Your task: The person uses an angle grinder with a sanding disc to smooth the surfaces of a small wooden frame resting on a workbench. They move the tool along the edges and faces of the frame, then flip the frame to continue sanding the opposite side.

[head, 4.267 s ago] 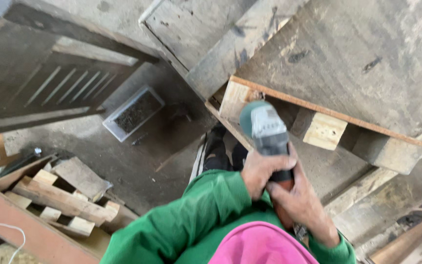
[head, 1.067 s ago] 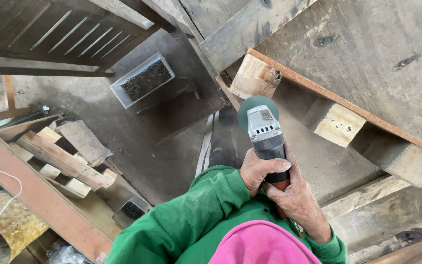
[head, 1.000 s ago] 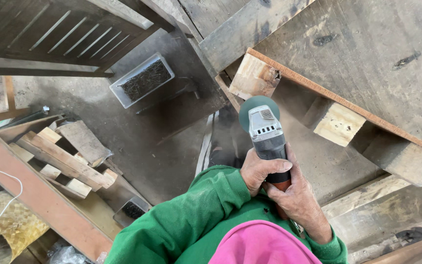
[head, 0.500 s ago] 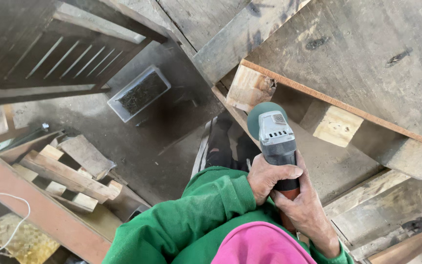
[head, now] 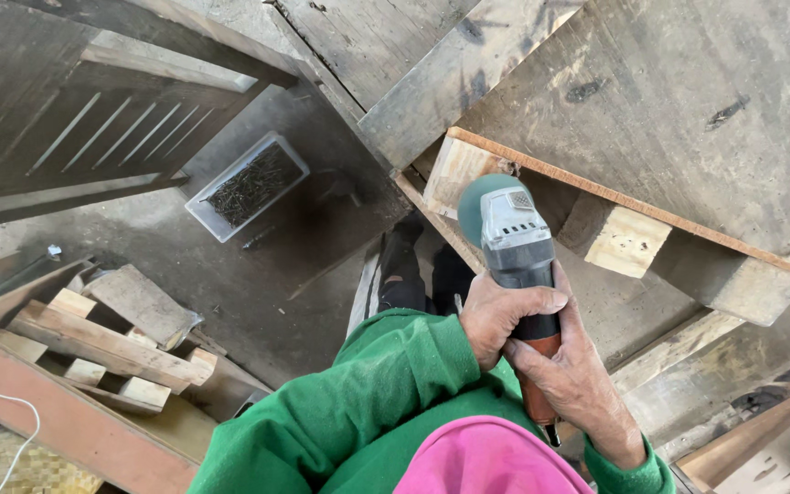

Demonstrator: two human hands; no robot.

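Since half a second ago little has shifted: the angle grinder (head: 514, 247) sits a touch lower and nearer the pallet's (head: 688, 119) wooden block (head: 457, 169), and the whole view has swung slightly, so the tray of nails (head: 247, 186) lies a bit lower in the picture. That reads as a small settling of the tool toward the wood, not a new move.

Both hands are closed on the grinder. The left hand (head: 500, 316) wraps the grey body from the green-sleeved side, its fingers (head: 532, 300) curled tight round it; the right hand (head: 573, 380) clasps the orange handle behind, fingers folded around the grip. The round green guard end points up at the corner where the block meets the thin orange-edged slat (head: 633, 206).

Room is narrow ahead: the block and a second block (head: 614, 236) flank the head, with boards close above. Open floor (head: 258, 284) lies to the left, beyond it a stack of offcuts (head: 102, 338) and a red beam (head: 57, 421).
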